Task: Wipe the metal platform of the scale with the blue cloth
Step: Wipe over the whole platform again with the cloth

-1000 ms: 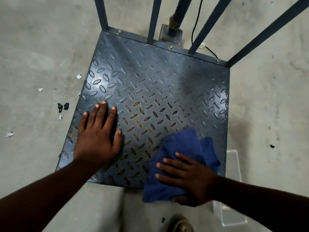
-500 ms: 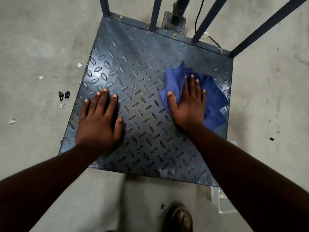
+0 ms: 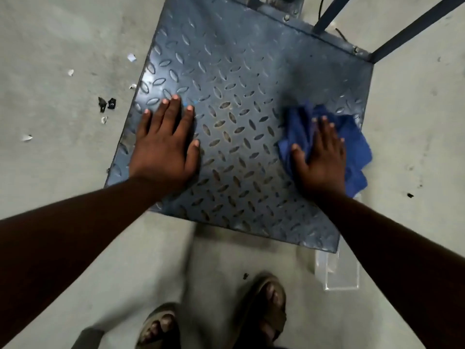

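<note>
Blue cloth (image 3: pixel 358 137) lies at the scale platform's (image 3: pixel 239 71) right edge under your flat right hand (image 3: pixel 324 157). Your left hand (image 3: pixel 163 147) rests flat, grasping nothing.

Blurred blue cloth (image 3: pixel 357 137) partly under the right hand (image 3: pixel 323 159); rails (image 3: pixel 412 27) cut off at top edge.

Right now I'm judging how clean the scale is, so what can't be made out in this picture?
Head view:
- Platform beneath the cloth, left hand and right hand: covered.
- Cloth and right hand: motion-blurred.
- Post: cut off by top edge.
- Clear box: partly behind right arm.
- Floor scraps: too small to identify.
</note>
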Demonstrator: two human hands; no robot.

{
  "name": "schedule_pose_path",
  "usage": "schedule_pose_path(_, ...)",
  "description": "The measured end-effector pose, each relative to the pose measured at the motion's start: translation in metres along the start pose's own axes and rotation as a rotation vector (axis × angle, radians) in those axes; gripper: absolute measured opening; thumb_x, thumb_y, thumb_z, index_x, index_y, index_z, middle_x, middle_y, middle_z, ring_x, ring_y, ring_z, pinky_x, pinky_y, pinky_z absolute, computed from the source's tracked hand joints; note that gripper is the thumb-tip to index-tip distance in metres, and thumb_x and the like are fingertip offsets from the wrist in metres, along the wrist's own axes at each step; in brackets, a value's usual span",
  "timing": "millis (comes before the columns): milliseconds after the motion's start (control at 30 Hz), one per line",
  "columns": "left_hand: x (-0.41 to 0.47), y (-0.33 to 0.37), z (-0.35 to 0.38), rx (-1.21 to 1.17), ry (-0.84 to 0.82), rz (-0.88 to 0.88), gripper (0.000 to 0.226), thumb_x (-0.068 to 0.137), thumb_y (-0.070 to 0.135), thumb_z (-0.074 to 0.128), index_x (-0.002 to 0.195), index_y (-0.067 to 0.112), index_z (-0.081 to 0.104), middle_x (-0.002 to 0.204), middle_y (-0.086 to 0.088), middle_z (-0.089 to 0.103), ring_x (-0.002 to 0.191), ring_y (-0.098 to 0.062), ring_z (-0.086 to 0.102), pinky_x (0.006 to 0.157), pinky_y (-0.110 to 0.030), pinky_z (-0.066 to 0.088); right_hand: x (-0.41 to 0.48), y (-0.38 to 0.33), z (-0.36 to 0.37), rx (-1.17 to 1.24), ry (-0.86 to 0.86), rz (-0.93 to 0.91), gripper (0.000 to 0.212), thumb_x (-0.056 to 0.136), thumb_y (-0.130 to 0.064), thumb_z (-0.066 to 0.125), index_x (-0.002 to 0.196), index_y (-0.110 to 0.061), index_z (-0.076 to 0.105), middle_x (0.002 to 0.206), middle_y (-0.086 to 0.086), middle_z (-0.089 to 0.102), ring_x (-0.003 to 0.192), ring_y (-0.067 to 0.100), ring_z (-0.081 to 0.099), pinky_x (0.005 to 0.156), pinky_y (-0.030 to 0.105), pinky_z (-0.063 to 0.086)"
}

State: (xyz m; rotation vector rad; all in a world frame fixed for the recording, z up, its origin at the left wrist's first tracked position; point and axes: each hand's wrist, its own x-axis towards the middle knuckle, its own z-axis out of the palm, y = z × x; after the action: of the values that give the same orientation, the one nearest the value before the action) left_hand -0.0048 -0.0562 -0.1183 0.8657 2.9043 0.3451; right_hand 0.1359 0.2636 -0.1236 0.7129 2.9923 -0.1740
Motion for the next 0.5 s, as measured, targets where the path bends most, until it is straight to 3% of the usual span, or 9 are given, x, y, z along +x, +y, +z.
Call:
schedule_pose_path(100, -0.001, 0.001, -0.001, -0.013, 0.003, 0.003, 0.069, 0.11, 0.047, 0.033, 0.171, 0.015, 0.024, 0.177, -0.018, 0.021, 0.165, -0.035, 0.016, 0.134, -0.054, 0.007, -0.002, -0.034, 0.003, 0.036, 0.035, 0.319, 0.091, 0.097, -0.065, 0.021, 0.158, 0.001, 0.033, 0.168, 0.022, 0.025, 0.158, 0.033, 0.019, 0.128, 0.053, 0.013)
schedule_pose_path(167, -0.001, 0.002, -0.002, -0.02, 0.001, 0.001, 0.067, 0.111, 0.046, 0.032, 0.171, 0.016, 0.023, 0.177, -0.017, 0.021, 0.165, -0.034, 0.015, 0.134, -0.054, 0.007, -0.02, -0.073, 0.005, 0.013, 0.01, 0.306, 0.09, 0.099, -0.064, 0.019, 0.159, 0.001, 0.03, 0.169, 0.023, 0.021, 0.158, 0.034, 0.018, 0.128, 0.054, 0.013)
schedule_pose_path(333, -0.001, -0.002, -0.002, -0.082, 0.014, -0.002, 0.063, 0.107, 0.032, 0.036, 0.168, 0.017, 0.035, 0.175, -0.016, 0.029, 0.162, -0.036, 0.024, 0.132, -0.051, 0.01, -0.105, -0.182, 0.02, 0.071, -0.062, -0.357, 0.081, 0.098, -0.062, 0.043, 0.158, -0.006, 0.038, 0.168, 0.018, 0.027, 0.158, 0.031, 0.02, 0.127, 0.056, 0.013)
schedule_pose_path(433, -0.002, -0.004, -0.006, -0.11, 0.009, 0.01, 0.066, 0.101, 0.031, 0.036, 0.165, 0.016, 0.04, 0.172, -0.018, 0.034, 0.16, -0.039, 0.028, 0.13, -0.05, 0.012, -0.117, -0.195, 0.026, 0.045, -0.102, -0.478, 0.084, 0.091, -0.068, 0.052, 0.148, -0.007, 0.052, 0.158, 0.016, 0.044, 0.153, 0.032, 0.031, 0.126, 0.055, 0.014)
schedule_pose_path(500, -0.003, -0.003, -0.008, -0.109, 0.001, 0.009, 0.068, 0.099, 0.031, 0.036, 0.166, 0.016, 0.039, 0.172, -0.018, 0.034, 0.16, -0.039, 0.028, 0.13, -0.05, 0.012, -0.111, -0.176, 0.025, -0.027, -0.115, -0.576, 0.083, 0.087, -0.065, 0.057, 0.147, -0.008, 0.052, 0.159, 0.016, 0.042, 0.154, 0.033, 0.029, 0.126, 0.056, 0.014)
